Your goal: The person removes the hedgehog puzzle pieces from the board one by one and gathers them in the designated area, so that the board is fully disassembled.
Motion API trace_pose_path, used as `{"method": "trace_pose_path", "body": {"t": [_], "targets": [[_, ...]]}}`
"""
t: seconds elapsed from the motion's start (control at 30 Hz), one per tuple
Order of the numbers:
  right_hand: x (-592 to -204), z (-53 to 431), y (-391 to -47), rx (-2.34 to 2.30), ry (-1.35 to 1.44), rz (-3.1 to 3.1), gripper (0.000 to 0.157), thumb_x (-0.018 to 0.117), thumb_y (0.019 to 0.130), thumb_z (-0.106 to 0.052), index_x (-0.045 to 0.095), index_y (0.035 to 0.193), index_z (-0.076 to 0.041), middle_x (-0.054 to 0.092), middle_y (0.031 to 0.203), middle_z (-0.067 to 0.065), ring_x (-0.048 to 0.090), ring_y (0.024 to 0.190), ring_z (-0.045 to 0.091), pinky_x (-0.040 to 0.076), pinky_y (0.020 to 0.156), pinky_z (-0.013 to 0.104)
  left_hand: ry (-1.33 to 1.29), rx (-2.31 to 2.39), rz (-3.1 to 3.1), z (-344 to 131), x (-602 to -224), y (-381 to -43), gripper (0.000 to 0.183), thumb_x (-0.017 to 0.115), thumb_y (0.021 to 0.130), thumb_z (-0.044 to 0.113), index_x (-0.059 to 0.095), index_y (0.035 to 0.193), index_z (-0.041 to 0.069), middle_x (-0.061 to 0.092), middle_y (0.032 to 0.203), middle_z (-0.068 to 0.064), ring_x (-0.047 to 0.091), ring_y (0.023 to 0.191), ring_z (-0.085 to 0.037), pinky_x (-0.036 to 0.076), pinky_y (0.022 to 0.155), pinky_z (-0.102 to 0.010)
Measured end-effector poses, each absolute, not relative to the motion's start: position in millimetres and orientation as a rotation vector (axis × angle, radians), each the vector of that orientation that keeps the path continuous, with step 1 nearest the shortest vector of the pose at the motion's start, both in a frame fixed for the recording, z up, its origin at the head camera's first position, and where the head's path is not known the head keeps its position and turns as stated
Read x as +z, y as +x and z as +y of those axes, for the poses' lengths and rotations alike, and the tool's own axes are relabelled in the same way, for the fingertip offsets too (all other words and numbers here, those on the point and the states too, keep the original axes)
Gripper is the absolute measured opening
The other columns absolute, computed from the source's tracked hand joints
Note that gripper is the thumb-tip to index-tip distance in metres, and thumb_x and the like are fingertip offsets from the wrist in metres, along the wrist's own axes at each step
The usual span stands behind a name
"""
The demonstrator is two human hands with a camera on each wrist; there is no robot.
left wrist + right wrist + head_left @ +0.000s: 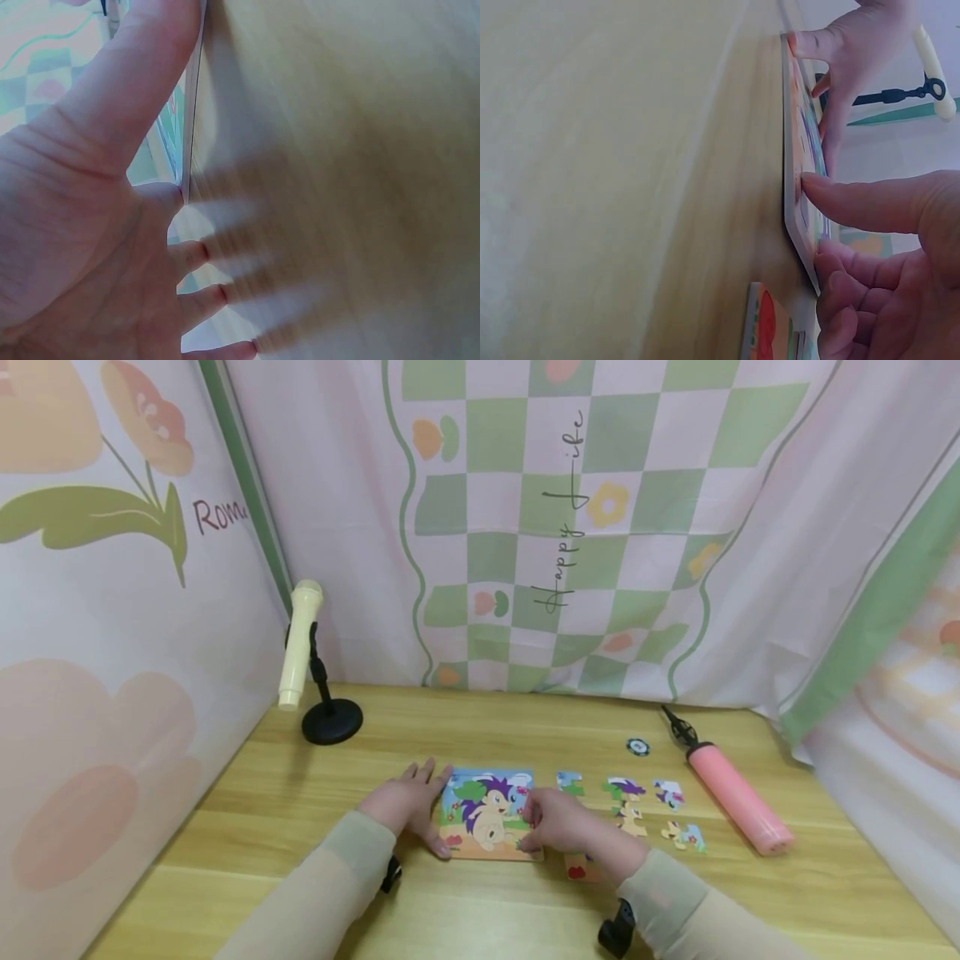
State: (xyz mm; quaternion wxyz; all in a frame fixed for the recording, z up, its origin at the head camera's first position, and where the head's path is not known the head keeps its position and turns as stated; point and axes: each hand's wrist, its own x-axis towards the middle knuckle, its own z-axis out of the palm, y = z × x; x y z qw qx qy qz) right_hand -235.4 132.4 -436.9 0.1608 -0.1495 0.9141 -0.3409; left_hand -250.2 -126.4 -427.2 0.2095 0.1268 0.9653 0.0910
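Note:
A puzzle board with a purple-spined hedgehog picture lies flat on the table between both hands. My left hand rests at its left edge, fingers spread and straight, thumb at the near left corner. At the right edge, my right hand holds the board. In the right wrist view its thumb touches the picture face, and the curled fingers sit at the board's side. Close by that hand is a loose puzzle piece with a red shape, partly covered by the forearm in the head view.
Several loose puzzle pieces lie to the right. Beyond them are a round poker chip and a pink hand pump. A cream microphone on a black stand stands at the back left. Curtains border the table.

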Motion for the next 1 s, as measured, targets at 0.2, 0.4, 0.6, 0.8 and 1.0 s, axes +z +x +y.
{"method": "trace_pose_path", "body": {"t": [0.2,0.4,0.6,0.8,1.0], "targets": [[-435,131,-232,-0.976,-0.421,2.605,0.032,0.087,0.073,-0.009,0.058,0.087,-0.007,0.056,0.078,0.005,0.051,0.07,0.02,0.046,0.062,0.034,0.345,0.257,2.687,-126,-429,-252,0.132,0.087,0.055,0.063,0.017,0.16,0.023,0.012,0.164,-0.014,0.012,0.147,-0.04,0.024,0.112,-0.061],[-433,131,-231,-0.986,-0.409,2.598,0.03,0.084,0.076,-0.005,0.057,0.086,-0.007,0.056,0.079,0.005,0.051,0.071,0.021,0.046,0.062,0.034,0.352,0.257,2.688,-125,-427,-250,0.132,0.087,0.055,0.063,0.017,0.16,0.023,0.011,0.164,-0.014,0.011,0.147,-0.04,0.022,0.113,-0.06],[-433,133,-233,-1.047,-0.403,2.594,0.02,0.074,0.084,0.002,0.056,0.084,-0.007,0.055,0.08,0.005,0.051,0.073,0.021,0.045,0.064,0.034,0.353,0.249,2.691,-125,-428,-251,0.132,0.087,0.056,0.063,0.017,0.16,0.023,0.011,0.164,-0.013,0.011,0.147,-0.04,0.022,0.113,-0.059],[-433,137,-234,-1.099,-0.43,2.572,0.013,0.065,0.09,0.003,0.058,0.085,-0.007,0.057,0.083,0.005,0.053,0.076,0.02,0.049,0.066,0.033,0.343,0.241,2.694,-125,-427,-250,0.131,0.087,0.056,0.063,0.017,0.16,0.024,0.011,0.164,-0.013,0.012,0.147,-0.04,0.024,0.112,-0.061],[-423,148,-233,-1.198,-0.412,2.519,0.01,0.059,0.093,0.003,0.057,0.088,-0.005,0.056,0.085,0.008,0.053,0.075,0.022,0.049,0.065,0.035,0.34,0.253,2.69,-125,-428,-250,0.131,0.087,0.056,0.063,0.018,0.16,0.024,0.012,0.164,-0.013,0.012,0.147,-0.039,0.024,0.111,-0.061]]}}
